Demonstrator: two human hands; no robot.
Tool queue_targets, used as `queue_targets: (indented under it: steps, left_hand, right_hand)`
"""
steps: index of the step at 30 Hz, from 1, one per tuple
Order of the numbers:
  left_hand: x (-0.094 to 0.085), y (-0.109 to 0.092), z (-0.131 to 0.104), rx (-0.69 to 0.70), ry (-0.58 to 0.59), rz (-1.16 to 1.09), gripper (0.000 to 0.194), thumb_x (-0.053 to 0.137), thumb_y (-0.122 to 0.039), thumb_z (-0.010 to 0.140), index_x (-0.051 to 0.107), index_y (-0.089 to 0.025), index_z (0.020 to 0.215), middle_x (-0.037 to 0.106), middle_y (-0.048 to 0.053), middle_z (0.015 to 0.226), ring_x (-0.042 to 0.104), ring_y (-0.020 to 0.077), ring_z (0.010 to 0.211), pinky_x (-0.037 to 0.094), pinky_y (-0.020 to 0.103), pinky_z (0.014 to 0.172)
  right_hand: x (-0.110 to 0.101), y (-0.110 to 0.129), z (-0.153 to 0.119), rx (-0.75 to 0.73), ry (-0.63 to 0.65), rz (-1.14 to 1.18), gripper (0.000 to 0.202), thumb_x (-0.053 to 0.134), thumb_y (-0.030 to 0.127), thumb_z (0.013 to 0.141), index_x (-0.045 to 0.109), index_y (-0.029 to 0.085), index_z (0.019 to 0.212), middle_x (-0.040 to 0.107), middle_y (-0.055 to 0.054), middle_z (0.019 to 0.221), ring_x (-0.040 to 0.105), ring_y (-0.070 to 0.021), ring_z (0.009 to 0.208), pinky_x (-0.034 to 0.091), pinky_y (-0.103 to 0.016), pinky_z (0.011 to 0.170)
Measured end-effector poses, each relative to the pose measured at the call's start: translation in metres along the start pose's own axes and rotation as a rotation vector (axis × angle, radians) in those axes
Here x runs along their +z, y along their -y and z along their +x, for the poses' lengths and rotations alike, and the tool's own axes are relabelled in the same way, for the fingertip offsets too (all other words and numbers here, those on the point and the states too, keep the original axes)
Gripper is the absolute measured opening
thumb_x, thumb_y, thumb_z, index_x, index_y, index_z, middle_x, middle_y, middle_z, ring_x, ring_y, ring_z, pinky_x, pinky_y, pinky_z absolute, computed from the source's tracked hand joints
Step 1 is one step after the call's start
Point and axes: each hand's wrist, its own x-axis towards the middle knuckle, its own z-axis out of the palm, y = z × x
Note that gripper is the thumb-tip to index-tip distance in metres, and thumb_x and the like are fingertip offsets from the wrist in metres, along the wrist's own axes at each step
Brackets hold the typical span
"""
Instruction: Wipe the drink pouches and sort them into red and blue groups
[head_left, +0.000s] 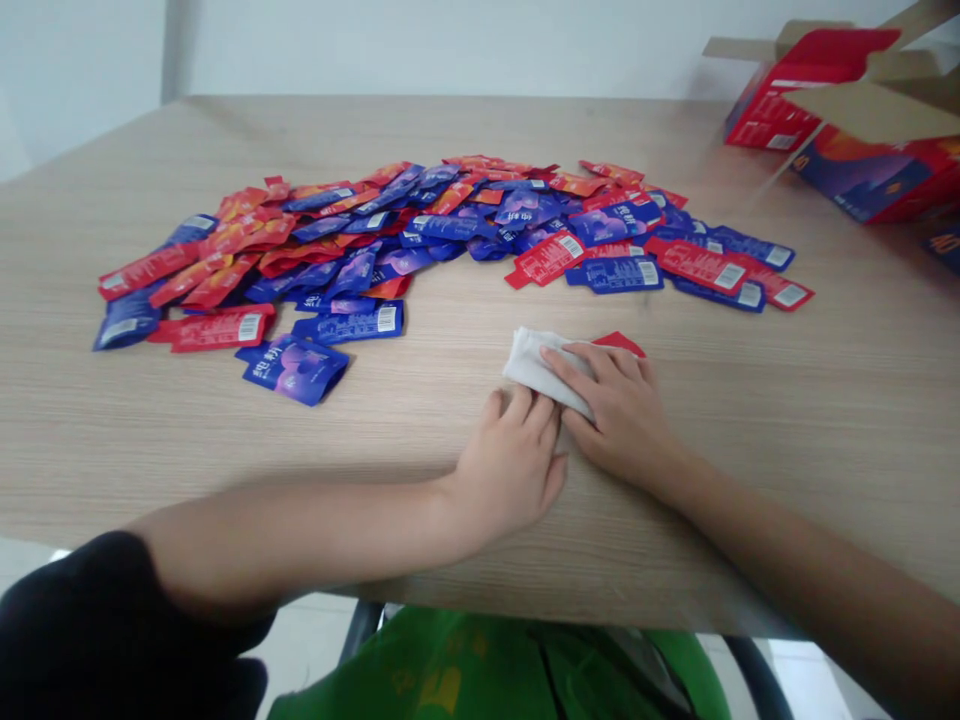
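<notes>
A folded white cloth (541, 368) lies near the middle of the table, with my right hand (622, 410) pressed on it, fingers over its right part. Under that hand a red packet (619, 343) shows only at its corner; the rest is covered. My left hand (514, 455) rests just below the cloth, its fingertips at the cloth's lower edge and close to my right thumb. What lies under the left fingertips, if anything, is hidden.
Many red and blue packets (360, 240) spread in an arc across the table (187, 430). A blue packet (296, 368) lies nearest at the left. Two opened cartons, one red (795, 90) and one blue and red (862, 180), stand at the back right.
</notes>
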Motion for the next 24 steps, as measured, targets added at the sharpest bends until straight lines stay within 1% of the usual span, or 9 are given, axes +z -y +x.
queue_targets:
  steps: [2,4,7,12,13,15,18,21,24]
  left_hand:
    - [-0.001,0.0,0.005,-0.004,-0.003,0.023,0.047,0.036,-0.035,0.098,0.057,-0.006,0.127,0.057,0.018,0.13,0.047,0.034,0.117,0.043,0.047,0.09]
    - [-0.001,0.0,0.01,0.002,-0.005,0.048,0.049,0.035,-0.032,0.097,0.053,-0.003,0.132,0.052,0.021,0.136,0.048,0.0336,0.116,0.045,0.045,0.087]
    - [0.0,0.002,0.012,0.016,-0.012,0.049,0.052,0.036,-0.031,0.096,0.051,0.001,0.135,0.048,0.023,0.141,0.048,0.0353,0.117,0.044,0.046,0.089]
    - [0.005,0.003,0.008,-0.049,-0.035,0.015,0.057,0.036,-0.035,0.096,0.049,0.003,0.137,0.05,0.025,0.139,0.041,0.04,0.131,0.039,0.048,0.1]
    - [0.005,0.002,0.007,-0.063,-0.027,0.016,0.059,0.036,-0.036,0.096,0.048,0.004,0.138,0.048,0.026,0.142,0.04,0.0405,0.133,0.038,0.048,0.102]
    - [0.006,0.002,0.007,-0.077,-0.008,0.027,0.062,0.036,-0.036,0.096,0.042,0.005,0.142,0.042,0.027,0.148,0.038,0.0411,0.136,0.036,0.049,0.105]
    - [0.006,0.003,0.009,-0.042,0.003,0.037,0.065,0.037,-0.037,0.095,0.04,0.007,0.143,0.038,0.029,0.15,0.037,0.0406,0.139,0.035,0.047,0.108]
    - [0.005,0.004,0.012,-0.017,-0.004,0.037,0.067,0.037,-0.039,0.094,0.045,0.011,0.138,0.041,0.032,0.147,0.037,0.0407,0.139,0.035,0.046,0.109]
    - [0.005,0.005,0.013,-0.039,0.01,0.055,0.067,0.037,-0.04,0.095,0.046,0.013,0.136,0.045,0.034,0.143,0.041,0.0423,0.136,0.036,0.047,0.108]
  right_hand:
    - [-0.001,-0.014,0.001,0.047,0.016,-0.037,0.052,0.046,0.032,0.092,0.049,0.028,0.144,0.054,-0.01,0.138,0.049,-0.0343,0.115,0.037,-0.052,0.094]
    - [-0.001,-0.029,0.0,0.184,0.016,-0.086,0.05,0.043,0.032,0.093,0.05,0.027,0.143,0.053,-0.012,0.138,0.05,-0.0361,0.115,0.038,-0.054,0.092]
    - [0.0,-0.033,-0.006,0.337,-0.028,-0.121,0.051,0.044,0.034,0.093,0.051,0.026,0.143,0.051,-0.016,0.138,0.049,-0.0386,0.116,0.039,-0.056,0.092]
    - [0.002,-0.011,-0.014,0.065,0.006,-0.038,0.05,0.045,0.031,0.094,0.047,0.029,0.144,0.041,-0.011,0.15,0.039,-0.0344,0.133,0.031,-0.054,0.105]
    - [0.002,-0.012,-0.014,0.059,0.017,-0.024,0.05,0.044,0.031,0.095,0.047,0.029,0.144,0.041,-0.011,0.151,0.04,-0.0331,0.133,0.03,-0.054,0.106]
    - [0.002,-0.021,-0.012,0.148,0.008,-0.018,0.048,0.042,0.033,0.096,0.047,0.029,0.144,0.043,-0.011,0.15,0.042,-0.0332,0.133,0.032,-0.055,0.106]
    - [0.005,-0.029,-0.009,0.292,-0.056,-0.053,0.049,0.044,0.035,0.095,0.048,0.027,0.143,0.042,-0.013,0.15,0.038,-0.0388,0.135,0.032,-0.059,0.105]
    - [0.008,-0.013,-0.008,0.193,-0.059,-0.057,0.051,0.048,0.03,0.092,0.048,0.027,0.143,0.036,-0.01,0.154,0.03,-0.0395,0.141,0.029,-0.06,0.108]
    - [0.006,-0.001,-0.007,0.102,-0.014,-0.033,0.051,0.045,0.024,0.092,0.048,0.025,0.143,0.036,-0.011,0.156,0.031,-0.0348,0.141,0.026,-0.058,0.112]
